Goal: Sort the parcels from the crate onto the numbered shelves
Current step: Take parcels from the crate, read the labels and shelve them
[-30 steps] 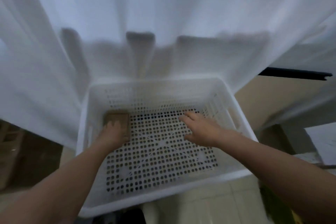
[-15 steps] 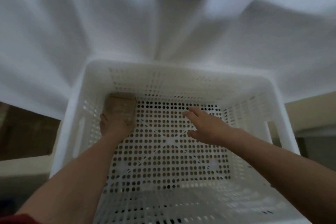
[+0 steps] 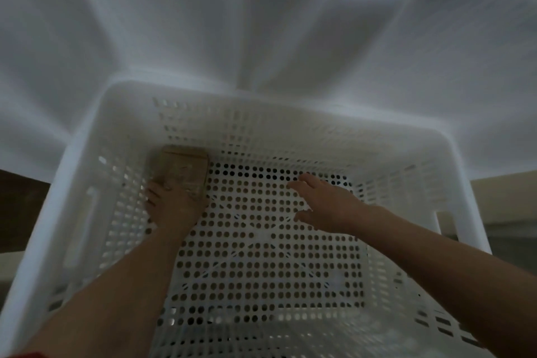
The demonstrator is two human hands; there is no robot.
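White cloth (image 3: pixel 261 23) hangs in folds behind the work, and the perforated white crate (image 3: pixel 87 183) sits right below us. One brown cardboard parcel (image 3: pixel 183 166) lies on the crate floor, tucked into the far-left corner against both walls. It is the only parcel we can see in there.

Our left hand (image 3: pixel 174 206) lies on the near end of that parcel. The frame is smeared by motion, so we cannot tell whether the fingers have closed round it or only rest on top. Our right hand (image 3: pixel 325 206) hovers over the bare floor further right, well apart from the parcel, with fingers spread and holding nothing.

We judge the step in hand to be lifting this parcel out. The two walls leave little room for fingers on the far and left sides, so we would do well to draw it toward the open middle first. Then we can grip it across its free sides and lift it straight up past the rim.

No numbered shelves show in this view, and any label on the parcel is too blurred to read. A dark surface (image 3: pixel 17 206) shows beyond the crate's left wall.
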